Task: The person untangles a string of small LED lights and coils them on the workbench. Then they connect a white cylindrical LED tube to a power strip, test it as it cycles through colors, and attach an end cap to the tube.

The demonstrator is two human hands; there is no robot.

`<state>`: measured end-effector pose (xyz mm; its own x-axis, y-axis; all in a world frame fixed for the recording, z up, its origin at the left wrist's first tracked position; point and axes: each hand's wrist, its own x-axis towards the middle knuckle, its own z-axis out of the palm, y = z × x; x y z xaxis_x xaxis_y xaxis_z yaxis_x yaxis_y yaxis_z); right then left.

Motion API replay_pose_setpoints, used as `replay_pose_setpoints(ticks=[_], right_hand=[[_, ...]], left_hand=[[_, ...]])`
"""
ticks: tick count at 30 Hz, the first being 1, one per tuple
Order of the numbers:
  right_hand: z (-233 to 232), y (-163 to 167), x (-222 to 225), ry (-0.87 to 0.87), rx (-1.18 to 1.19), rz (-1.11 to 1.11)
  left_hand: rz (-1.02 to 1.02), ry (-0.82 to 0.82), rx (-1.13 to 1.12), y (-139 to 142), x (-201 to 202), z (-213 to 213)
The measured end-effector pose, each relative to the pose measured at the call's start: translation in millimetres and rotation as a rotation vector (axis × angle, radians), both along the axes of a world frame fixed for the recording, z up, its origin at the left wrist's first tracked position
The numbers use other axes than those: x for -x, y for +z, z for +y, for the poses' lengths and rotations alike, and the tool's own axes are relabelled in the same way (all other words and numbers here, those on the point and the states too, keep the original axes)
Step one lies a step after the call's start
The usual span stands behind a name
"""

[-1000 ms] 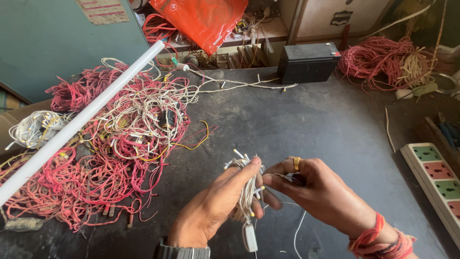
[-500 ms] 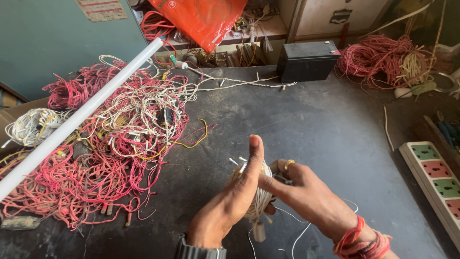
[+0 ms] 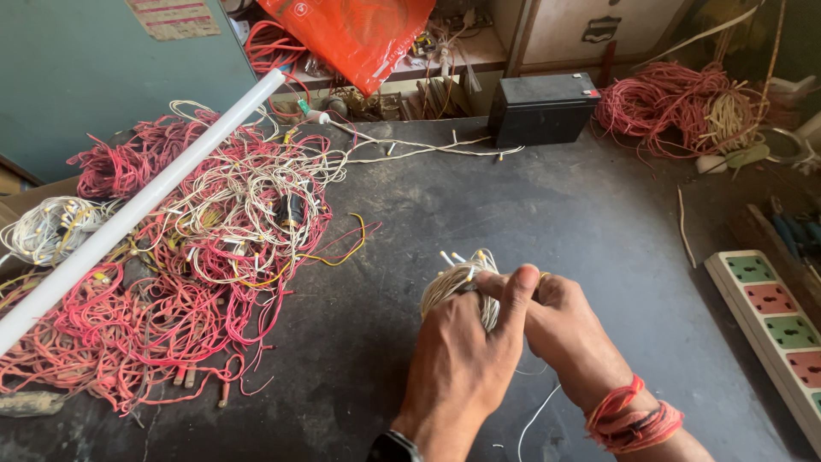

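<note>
My left hand (image 3: 466,355) is wrapped around a small coil of white wire (image 3: 451,282) with little bulbs sticking out of its top. My right hand (image 3: 564,329) presses against the left from the right side and grips the same coil; red thread bands circle its wrist. A loose white strand (image 3: 537,415) trails down from the coil toward me. Both hands hover low over the dark worktop (image 3: 556,214), near its front middle.
A big tangle of red and white wires (image 3: 197,257) covers the left of the worktop, with a long white tube light (image 3: 137,205) lying across it. A black battery box (image 3: 543,107) and another red wire heap (image 3: 676,107) stand at the back. A multi-socket strip (image 3: 774,321) lies at the right edge.
Both hands have drawn together over the coil. The left thumb now lies over the right hand's fingers, and the coil's bulb ends now stick up above the left hand.
</note>
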<state>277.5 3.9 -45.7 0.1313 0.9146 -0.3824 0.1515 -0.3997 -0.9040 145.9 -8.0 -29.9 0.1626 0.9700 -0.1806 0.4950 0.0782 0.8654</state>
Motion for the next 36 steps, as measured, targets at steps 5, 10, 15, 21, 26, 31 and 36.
replay_pose_setpoints(ticks=[5, 10, 15, 21, 26, 31, 36], right_hand=[[-1.3, -9.5, -7.1, 0.003, 0.027, -0.005], [-1.1, -1.5, -20.7, 0.366, -0.172, -0.049], [-3.6, 14.8, -16.2, 0.432, -0.042, -0.182], [0.2, 22.7, -14.1, 0.408, 0.013, -0.218], [1.6, 7.6, -24.0, 0.277, -0.080, -0.228], [2.6, -1.9, -22.3, 0.202, -0.179, -0.159], [5.5, 14.6, -27.8, 0.127, 0.075, -0.119]], left_hand=[[-0.204, -0.006, -0.031, -8.4, -7.4, 0.3], [-0.630, -0.121, 0.237, -13.5, 20.4, 2.0], [-0.739, -0.154, 0.576, -15.7, 30.1, 11.5], [-0.742, -0.154, 0.427, -25.5, 27.3, 12.1], [-0.765, -0.098, 0.500, -24.1, 23.0, 16.7], [-0.195, 0.087, -0.063, -9.8, 1.6, 5.8], [-0.170, 0.227, -0.122, 4.1, -11.9, -2.0]])
